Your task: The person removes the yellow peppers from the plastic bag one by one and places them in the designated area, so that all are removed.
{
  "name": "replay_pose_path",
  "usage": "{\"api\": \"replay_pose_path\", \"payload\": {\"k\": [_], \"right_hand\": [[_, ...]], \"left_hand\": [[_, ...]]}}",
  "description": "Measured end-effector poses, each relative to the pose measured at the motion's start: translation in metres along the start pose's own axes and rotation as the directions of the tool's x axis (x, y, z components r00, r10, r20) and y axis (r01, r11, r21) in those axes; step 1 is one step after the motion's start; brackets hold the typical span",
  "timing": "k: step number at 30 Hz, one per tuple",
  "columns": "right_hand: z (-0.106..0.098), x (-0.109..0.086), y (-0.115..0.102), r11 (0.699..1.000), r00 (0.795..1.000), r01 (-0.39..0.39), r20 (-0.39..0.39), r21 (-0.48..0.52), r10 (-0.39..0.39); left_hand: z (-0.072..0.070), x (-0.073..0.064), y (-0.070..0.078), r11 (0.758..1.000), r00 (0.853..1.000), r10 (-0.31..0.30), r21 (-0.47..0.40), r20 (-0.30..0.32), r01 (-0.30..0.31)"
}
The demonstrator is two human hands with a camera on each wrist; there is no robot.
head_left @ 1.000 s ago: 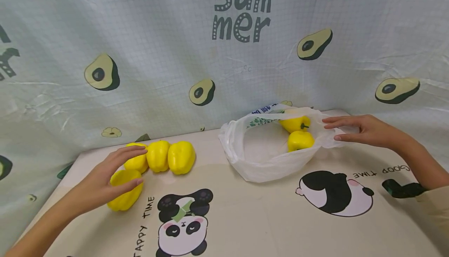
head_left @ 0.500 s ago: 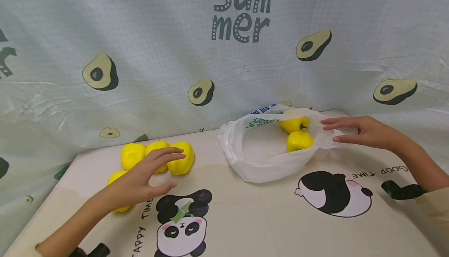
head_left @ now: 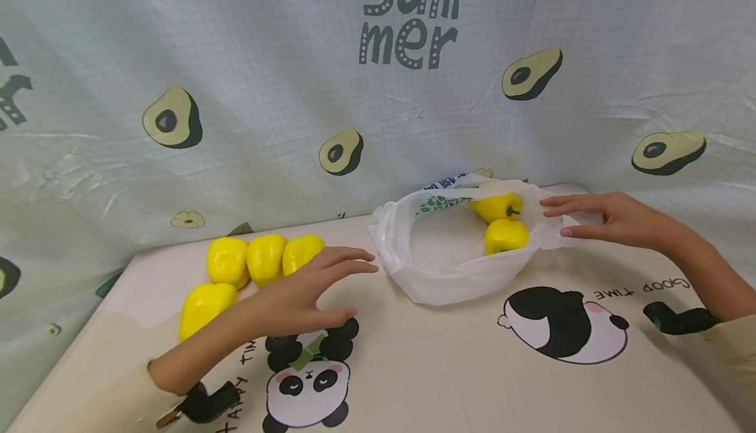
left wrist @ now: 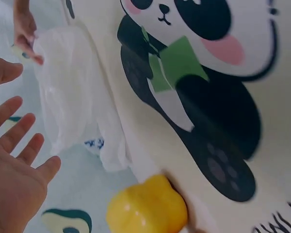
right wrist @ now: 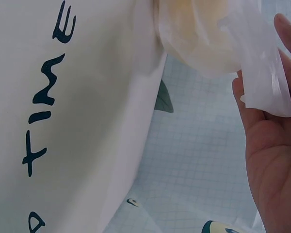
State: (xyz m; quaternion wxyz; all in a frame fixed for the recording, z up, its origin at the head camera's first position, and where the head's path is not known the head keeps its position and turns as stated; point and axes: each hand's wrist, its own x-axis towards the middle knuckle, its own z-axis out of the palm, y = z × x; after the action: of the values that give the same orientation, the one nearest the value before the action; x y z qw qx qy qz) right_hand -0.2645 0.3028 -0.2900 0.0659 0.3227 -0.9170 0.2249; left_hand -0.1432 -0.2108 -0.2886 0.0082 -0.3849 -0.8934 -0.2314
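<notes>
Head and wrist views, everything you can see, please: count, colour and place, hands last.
Table: one, cream, foreground
Plastic bag: one, white with green and blue print, back of table, mouth open
Bell peppers in the bag: two visible, yellow, right side
Loose bell peppers: four, yellow, table's left side
Panda prints: two, black and white, tabletop
Backdrop: one, pale blue-grey, behind table
Avocado prints: several, green, backdrop
"SUMMER" lettering: one, grey-green, backdrop
Wrist pieces: two, black, by the cuffs
Sleeves: two, cream, lower corners
Left hand: one, bare, between loose peppers and bag
Right hand: one, bare, touching bag's right edge
</notes>
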Motion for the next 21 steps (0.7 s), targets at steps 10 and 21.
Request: {"api": "replay_pose_path", "payload": {"k": [10, 21], "right_hand": [[-0.002, 0.003, -0.002, 1.0, 1.0, -0.006, -0.006, -0.017, 0.006], [-0.001, 0.006, -0.005, 0.999, 1.0, 0.02, -0.014, -0.034, -0.02]], "left_hand": [[0.005, 0.049, 0.009, 0.982, 0.982, 0.187, 0.021, -0.01, -0.187], [0.0, 0.098, 0.01, 0.966, 0.964, 0.258, 0.006, -0.057, -0.258]]}}
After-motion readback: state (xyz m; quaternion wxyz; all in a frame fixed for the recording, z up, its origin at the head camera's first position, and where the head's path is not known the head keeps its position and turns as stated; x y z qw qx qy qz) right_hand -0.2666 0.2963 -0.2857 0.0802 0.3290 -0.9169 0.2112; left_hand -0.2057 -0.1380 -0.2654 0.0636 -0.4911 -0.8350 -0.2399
